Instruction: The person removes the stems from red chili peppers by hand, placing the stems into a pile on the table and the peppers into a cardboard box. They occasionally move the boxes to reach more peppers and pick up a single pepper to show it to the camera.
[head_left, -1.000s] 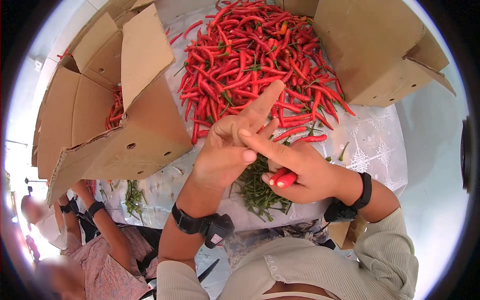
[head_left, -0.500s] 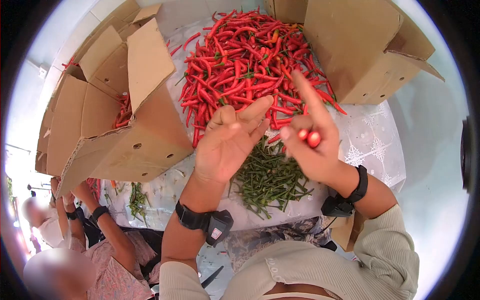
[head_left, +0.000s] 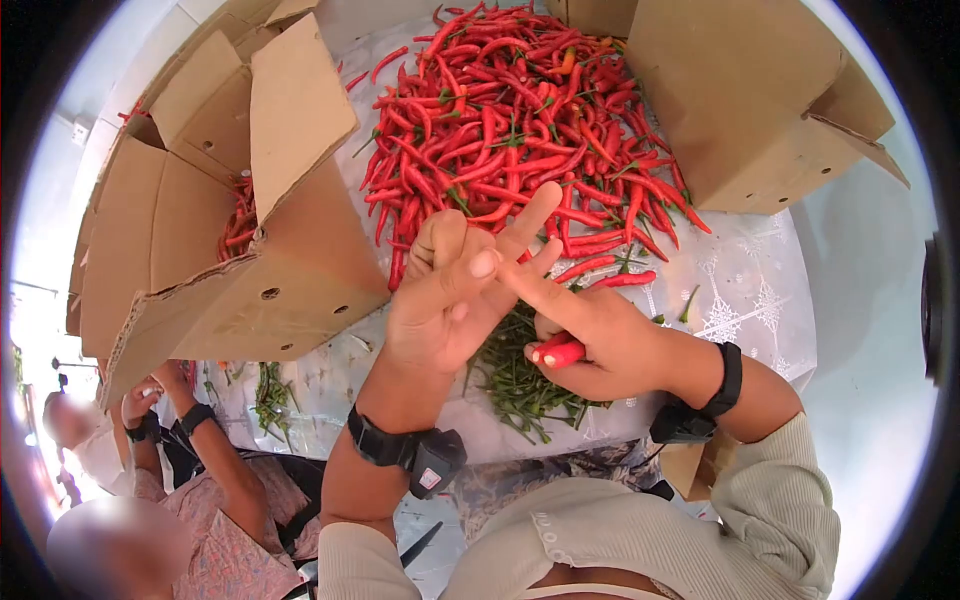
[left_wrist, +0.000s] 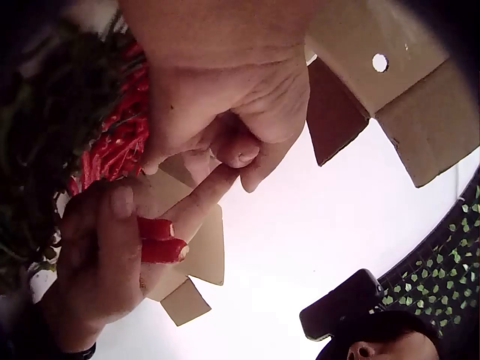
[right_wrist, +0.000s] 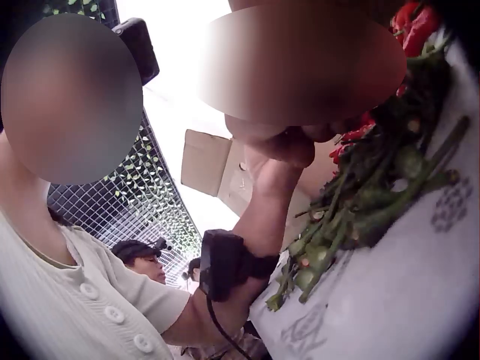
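Note:
Two red chilies [head_left: 560, 350] lie in the curled fingers of the right hand [head_left: 625, 340], their pale cut ends showing. Its index finger is stretched out, the tip at the thumb of the left hand [head_left: 445, 295]. The left hand is held palm up, one finger curled and others extended, with no chili visible in it. In the left wrist view the chilies [left_wrist: 161, 251] stick out of the right hand [left_wrist: 112, 259], whose index fingertip meets the left hand [left_wrist: 225, 97]. Green stems [head_left: 530, 385] lie beneath the hands. Behind them is a heap of red chilies [head_left: 500, 120].
An open cardboard box [head_left: 300, 270] with chilies inside stands at the left, another box [head_left: 730, 110] at the right back. A patterned cover [head_left: 750, 270] lies on the table. Another person's arm [head_left: 225, 465] is at lower left, near a small stem pile [head_left: 270, 400].
Half a second ago the hands were apart, with the right index finger pointing up and away. The right hand has come lower and left, and its fingertip again meets the left hand.

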